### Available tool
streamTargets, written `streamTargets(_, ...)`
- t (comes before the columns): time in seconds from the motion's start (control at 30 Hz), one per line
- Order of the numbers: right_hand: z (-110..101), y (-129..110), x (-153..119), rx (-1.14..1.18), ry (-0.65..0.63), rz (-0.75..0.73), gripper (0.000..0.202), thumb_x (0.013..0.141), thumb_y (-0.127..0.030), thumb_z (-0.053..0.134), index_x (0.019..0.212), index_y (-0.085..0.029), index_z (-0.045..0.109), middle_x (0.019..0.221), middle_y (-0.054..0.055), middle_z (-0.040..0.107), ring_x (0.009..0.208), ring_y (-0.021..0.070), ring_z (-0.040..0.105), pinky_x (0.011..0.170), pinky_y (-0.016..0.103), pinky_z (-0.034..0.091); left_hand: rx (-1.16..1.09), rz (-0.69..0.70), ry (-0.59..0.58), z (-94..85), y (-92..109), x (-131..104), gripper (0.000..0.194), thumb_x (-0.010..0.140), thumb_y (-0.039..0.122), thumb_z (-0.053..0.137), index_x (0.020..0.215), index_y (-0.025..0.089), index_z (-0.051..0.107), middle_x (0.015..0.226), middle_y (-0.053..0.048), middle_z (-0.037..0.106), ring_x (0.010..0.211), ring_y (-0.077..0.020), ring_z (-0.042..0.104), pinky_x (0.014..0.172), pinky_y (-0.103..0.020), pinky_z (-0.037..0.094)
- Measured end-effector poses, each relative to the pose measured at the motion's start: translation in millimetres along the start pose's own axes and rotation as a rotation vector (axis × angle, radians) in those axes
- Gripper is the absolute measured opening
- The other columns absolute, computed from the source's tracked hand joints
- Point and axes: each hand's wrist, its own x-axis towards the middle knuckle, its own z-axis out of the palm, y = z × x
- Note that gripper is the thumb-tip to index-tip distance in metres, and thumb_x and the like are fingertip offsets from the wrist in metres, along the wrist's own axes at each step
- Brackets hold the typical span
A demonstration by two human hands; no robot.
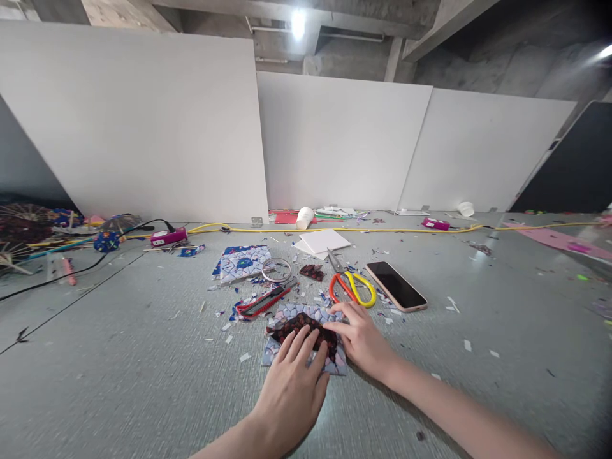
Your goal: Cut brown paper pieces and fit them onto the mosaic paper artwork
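Both hands flat on a dark fabric patch, near edge of the tabletop.

Left hand: fingers spread, released, pressing down on the dark red-patterned patch, gripping nothing. The patch lies straight ahead of this hand, long axis left to right, on top of a pale mosaic-print sheet. Right hand: open, fingertips touching the patch's right end, nothing grasped. Left hand covers more of it, so is nearer. Beyond: red utility knife, orange-yellow scissors, phone farther right.
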Motion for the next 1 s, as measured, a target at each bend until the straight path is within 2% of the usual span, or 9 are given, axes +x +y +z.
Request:
streamTargets(0.17, -1.3, -1.1, 0.2, 0.003, 0.014, -0.033, 0.037, 0.077, -0.003, 0.043, 0.101, -0.025, 0.062, 0.1, 0.006, 0.053, 0.096, 0.0203, 0.047, 0.083, 0.039, 0.04, 0.003, 0.02, 0.062, -0.2, 3.8, 0.8, 0.031, 0.082, 0.022, 0.043, 0.11, 0.018, 0.055, 0.114, -0.006, 0.058, 0.11, -0.0243, 0.048, 0.095, -0.042, 0.038)
streamTargets(0.33, -2.1, -1.9, 0.4, -0.003, -0.042, -0.092, 0.035, 0.077, -0.004, 0.046, 0.1, -0.025, 0.062, 0.1, 0.006, 0.053, 0.095, 0.0203, 0.047, 0.084, 0.04, 0.039, -0.005, -0.005, 0.059, 1.6, 2.8, 0.0, 0.032, 0.081, 0.023, 0.044, 0.111, 0.019, 0.055, 0.117, -0.006, 0.056, 0.11, -0.0253, 0.048, 0.093, -0.043, 0.039)
streamTargets(0.5, 0.7, -1.1, 0.5, 0.005, -0.049, -0.037, 0.039, 0.075, -0.001, 0.045, 0.102, -0.024, 0.061, 0.102, 0.006, 0.054, 0.097, 0.0201, 0.047, 0.086, 0.039, 0.039, -0.043, -0.017, 0.042, 4.4, 0.2, -0.7, 0.037, 0.08, 0.023, 0.045, 0.116, 0.015, 0.05, 0.12, -0.008, 0.054, 0.112, -0.0259, 0.046, 0.094, -0.045, 0.038)
streamTargets(0.77, 0.2, -0.5, 1.7, 0.119, -0.088, -0.031, 0.036, 0.079, -0.004, 0.042, 0.105, -0.022, 0.059, 0.098, 0.006, 0.054, 0.095, 0.0175, 0.049, 0.086, 0.035, 0.042, -0.304, -0.096, 0.005, -4.2, -7.1, 7.1, 0.036, 0.074, 0.018, 0.05, 0.11, 0.019, 0.052, 0.112, -0.008, 0.055, 0.106, -0.0235, 0.047, 0.094, -0.042, 0.036)
streamTargets(1.0, 2.0, 0.9, 2.1, 0.158, -0.08, -0.039, 0.033, 0.08, -0.005, 0.042, 0.102, -0.021, 0.06, 0.096, 0.006, 0.054, 0.094, 0.0176, 0.048, 0.083, 0.034, 0.042, -0.448, -0.041, -0.051, -13.2, -21.1, 19.5, 0.027, 0.071, 0.021, 0.056, 0.098, 0.022, 0.058, 0.098, -0.004, 0.057, 0.095, -0.0212, 0.048, 0.089, -0.038, 0.037)
